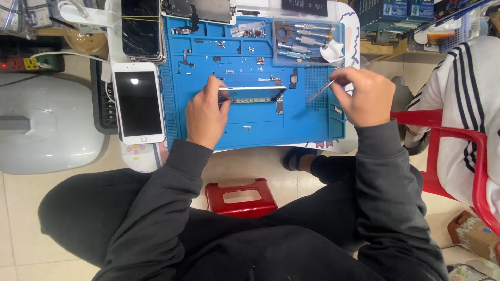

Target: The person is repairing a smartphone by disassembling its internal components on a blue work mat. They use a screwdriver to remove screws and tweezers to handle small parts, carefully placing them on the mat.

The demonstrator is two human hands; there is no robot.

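Seat: Because the person sat low, knees spread in black trousers, a red stool [240,196] showed on the tiled floor between the legs, nearest the camera.
Left hand: The left hand [207,113] lay on the blue work mat [208,130], fingers closed on the left end of an opened phone frame [252,94], seemingly pinning it flat so it would not slide.
Phone frame: It lay crosswise near the middle of the mat, white edge uppermost, inner parts exposed, a small dark part touching its right lower corner.
Right hand: The right hand [364,96] pinched thin metal tweezers [320,91] between thumb and fingertips, like a pen; the tip slanted down-left toward the frame's right end, near it but apart.
Tweezer tips: Whether they held anything, I cannot tell.
Mat: Tiny screws and brackets sat scattered across its upper half, apparently spread apart so each stayed findable.
White phone: A whole white phone [138,102] lay face up just beside the mat's left edge, out of the working area.
Tool tray: A clear tray of screwdrivers [304,41] sat at the mat's far right corner, within the right hand's reach.
Far edge: A dark-screened phone [141,28] lay at the far left.
Bystander: Another person in a striped white sleeve [463,78] sat on a red chair [442,156] to the right.
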